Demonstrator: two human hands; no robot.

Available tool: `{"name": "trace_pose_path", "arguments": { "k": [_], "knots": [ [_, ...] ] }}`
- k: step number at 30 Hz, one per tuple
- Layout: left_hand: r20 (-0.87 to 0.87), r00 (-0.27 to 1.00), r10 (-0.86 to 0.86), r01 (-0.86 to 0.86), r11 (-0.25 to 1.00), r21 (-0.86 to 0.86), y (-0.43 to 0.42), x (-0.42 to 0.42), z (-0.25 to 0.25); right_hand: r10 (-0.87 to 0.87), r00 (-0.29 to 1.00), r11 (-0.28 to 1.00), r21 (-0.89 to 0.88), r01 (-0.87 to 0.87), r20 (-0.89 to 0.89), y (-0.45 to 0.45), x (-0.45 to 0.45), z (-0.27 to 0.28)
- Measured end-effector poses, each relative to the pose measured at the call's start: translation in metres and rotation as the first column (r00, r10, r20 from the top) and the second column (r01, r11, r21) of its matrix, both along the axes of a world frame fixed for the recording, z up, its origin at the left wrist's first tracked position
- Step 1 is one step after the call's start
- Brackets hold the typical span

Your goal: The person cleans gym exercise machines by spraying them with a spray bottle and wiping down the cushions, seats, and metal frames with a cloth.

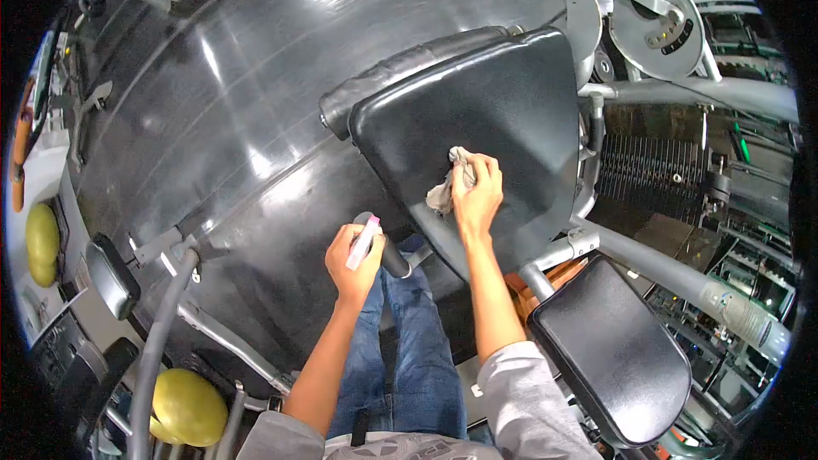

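My right hand (477,192) presses a crumpled grey-beige cloth (440,196) against the large black padded seat (477,102) of a gym machine. The fingers are bunched around the cloth, and part of it hangs out to the left. My left hand (348,260) is closed around what looks like a spray bottle (364,244) with a white and pink top. Its lower part is hidden by the fingers. Just beside that hand is a dark cylindrical handle (394,257) of the machine, left of the seat's near edge.
A smaller black pad (609,349) is at the lower right. Behind the seat lies a black roller pad (409,64). Grey frame tubes (682,264), a round metal plate (656,25) and a weight stack (652,175) stand on the right. Yellow-green balls (189,406) are at the left.
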State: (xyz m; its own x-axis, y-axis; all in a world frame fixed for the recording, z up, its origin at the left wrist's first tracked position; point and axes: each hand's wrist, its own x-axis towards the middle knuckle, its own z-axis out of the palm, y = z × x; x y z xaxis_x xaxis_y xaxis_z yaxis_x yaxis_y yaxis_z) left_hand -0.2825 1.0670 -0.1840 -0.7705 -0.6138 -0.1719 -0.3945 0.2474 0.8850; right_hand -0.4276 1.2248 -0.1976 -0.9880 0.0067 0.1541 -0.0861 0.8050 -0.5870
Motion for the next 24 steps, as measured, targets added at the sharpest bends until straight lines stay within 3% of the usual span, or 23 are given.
{"name": "trace_pose_path", "arguments": {
  "k": [1,3,7,9,11,17,19,21,24],
  "knots": [
    [0.005,1.0,0.012,-0.012,1.0,0.002,0.001,0.003,-0.003,-0.018,1.0,1.0,-0.011,0.018,-0.016,-0.009,0.003,-0.003],
    [-0.043,0.999,0.029,-0.031,0.998,-0.055,0.003,0.009,-0.011,0.136,0.99,0.991,0.016,-0.136,-0.021,-0.019,0.022,-0.004],
    [-0.039,0.999,-0.006,0.005,0.999,-0.033,-0.001,0.011,-0.008,0.383,0.913,0.918,0.051,-0.393,0.14,-0.016,0.07,0.004],
    [-0.027,0.998,-0.061,0.062,0.997,0.036,-0.006,0.009,-0.009,0.417,0.899,0.899,0.084,-0.429,0.13,-0.005,0.077,0.006],
    [-0.018,0.997,-0.075,0.075,0.997,0.032,-0.01,0.005,-0.01,0.476,0.849,0.846,0.143,-0.514,0.23,0.003,0.076,0.006],
    [0.036,0.994,-0.103,0.098,0.987,0.129,-0.013,0.002,-0.01,0.532,0.846,0.827,0.196,-0.528,0.037,-0.057,0.026,0.025],
    [0.004,0.995,-0.097,0.095,0.981,0.171,-0.014,0.007,-0.018,0.561,0.824,0.79,0.245,-0.562,0.077,-0.073,0.027,0.024],
    [-0.007,0.993,-0.122,0.119,0.957,0.264,-0.016,0.01,-0.025,0.611,0.782,0.717,0.334,-0.612,0.122,-0.069,0.035,0.019],
    [-0.015,0.995,-0.102,0.101,0.94,0.327,-0.017,0.009,-0.023,0.742,0.626,0.35,0.657,-0.668,0.242,-0.042,0.066,-0.011]
  ]
}}
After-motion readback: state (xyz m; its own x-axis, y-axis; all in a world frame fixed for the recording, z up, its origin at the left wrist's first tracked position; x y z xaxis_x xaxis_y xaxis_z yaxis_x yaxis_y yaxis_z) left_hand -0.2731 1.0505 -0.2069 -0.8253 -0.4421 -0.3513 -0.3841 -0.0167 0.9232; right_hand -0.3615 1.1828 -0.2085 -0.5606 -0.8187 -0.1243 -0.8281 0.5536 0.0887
